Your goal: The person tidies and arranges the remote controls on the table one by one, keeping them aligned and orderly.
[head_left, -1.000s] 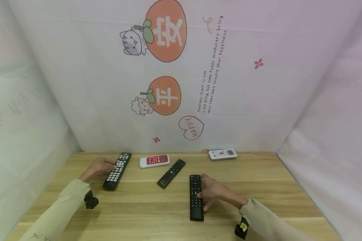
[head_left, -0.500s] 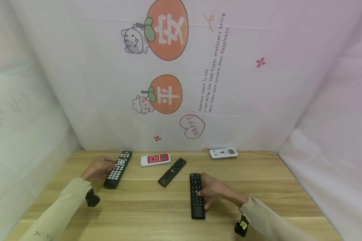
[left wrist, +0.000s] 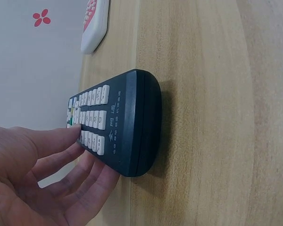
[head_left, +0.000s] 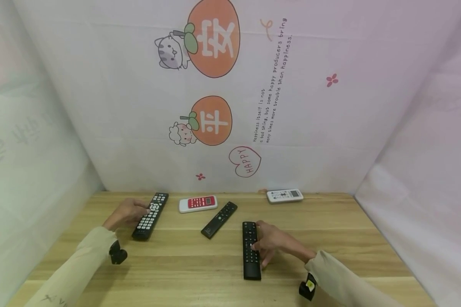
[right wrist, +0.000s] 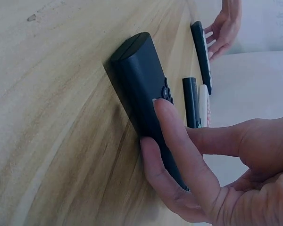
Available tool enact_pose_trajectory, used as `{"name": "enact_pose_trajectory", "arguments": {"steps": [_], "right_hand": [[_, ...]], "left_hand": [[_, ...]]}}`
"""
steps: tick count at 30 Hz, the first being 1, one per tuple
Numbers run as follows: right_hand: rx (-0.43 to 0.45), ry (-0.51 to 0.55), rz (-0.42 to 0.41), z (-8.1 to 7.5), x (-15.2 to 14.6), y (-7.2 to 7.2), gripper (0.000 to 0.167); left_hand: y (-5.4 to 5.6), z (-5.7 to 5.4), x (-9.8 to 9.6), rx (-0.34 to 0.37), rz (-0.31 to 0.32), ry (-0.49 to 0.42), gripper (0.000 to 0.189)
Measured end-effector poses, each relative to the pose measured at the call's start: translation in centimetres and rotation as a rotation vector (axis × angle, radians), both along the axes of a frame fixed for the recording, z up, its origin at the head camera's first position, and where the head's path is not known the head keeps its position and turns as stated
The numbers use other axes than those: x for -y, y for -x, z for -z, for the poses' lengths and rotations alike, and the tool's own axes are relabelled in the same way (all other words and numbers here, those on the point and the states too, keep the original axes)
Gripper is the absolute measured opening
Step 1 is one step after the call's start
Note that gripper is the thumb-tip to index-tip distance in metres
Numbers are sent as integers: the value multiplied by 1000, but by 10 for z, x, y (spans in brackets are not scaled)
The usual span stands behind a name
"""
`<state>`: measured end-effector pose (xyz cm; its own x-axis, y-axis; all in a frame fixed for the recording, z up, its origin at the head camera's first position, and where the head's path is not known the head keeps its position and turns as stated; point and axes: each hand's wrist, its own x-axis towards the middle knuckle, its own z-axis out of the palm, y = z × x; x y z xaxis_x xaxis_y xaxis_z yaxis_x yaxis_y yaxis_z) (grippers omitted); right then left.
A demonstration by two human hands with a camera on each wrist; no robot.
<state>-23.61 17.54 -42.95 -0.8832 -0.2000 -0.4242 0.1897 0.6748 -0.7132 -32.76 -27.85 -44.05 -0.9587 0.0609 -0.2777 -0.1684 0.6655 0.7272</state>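
My left hand (head_left: 128, 212) grips a black remote control (head_left: 150, 216) with white buttons. The left wrist view has the thumb (left wrist: 56, 140) on its button face and the other fingers along its far side and underneath. Farther right, my right hand (head_left: 272, 239) holds a long black remote control (head_left: 249, 268) with dark buttons by its right side. One digit lies on that remote's face and another curls against its edge in the right wrist view. Both remotes are close over the wooden table (head_left: 192, 273), slanted left and nearly straight right.
Between the hands lie a white remote with a red panel (head_left: 182, 207) and a slim black remote (head_left: 219, 220). A white remote with a small screen (head_left: 285, 196) lies at the back right. White printed cloth (head_left: 311, 128) walls the table's back and sides.
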Motion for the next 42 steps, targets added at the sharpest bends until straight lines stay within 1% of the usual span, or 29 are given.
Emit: {"name": "enact_pose_trajectory", "arguments": {"steps": [6,11,13,15,17,19,24,25,27,30,32,35,38,42], "right_hand": [[-6,-33,-4,-2,-3,5,85],[-68,-173,-18,-9,-7,16,82],[-88,-200,-17,-12,-11,22,79],[-107,-186,-9,-13,-14,28,75],[-147,-184,-17,-14,-19,33,72],[-180,-183,-26,-14,-23,37,68],[-196,-171,-22,-11,-31,48,69],[-214,-177,-24,-11,-34,50,70],[-278,-197,-41,-10,-38,55,70],[-392,-249,-80,-7,-43,64,67],[-453,-285,-97,-4,-48,70,65],[-494,-315,-76,2,-54,78,65],[-543,-349,-57,4,-58,85,62],[-560,-397,-33,5,-55,91,58]], "left_hand": [[1,2,0,0,-23,0,47],[1,2,0,-17,-8,14,48],[1,1,1,-18,-3,13,48],[1,1,1,-17,-6,10,48],[1,1,2,-16,-6,11,48],[0,2,2,-3,-19,2,48],[-1,3,1,14,-40,-23,47],[-1,3,1,7,-30,-23,47],[-1,2,0,-10,-10,-20,47],[-2,2,1,-34,13,-11,47],[-3,3,1,-40,5,-4,46],[-1,6,0,-44,-1,12,46],[2,8,-1,-37,-18,13,46],[3,8,0,-15,-55,6,46]]}}
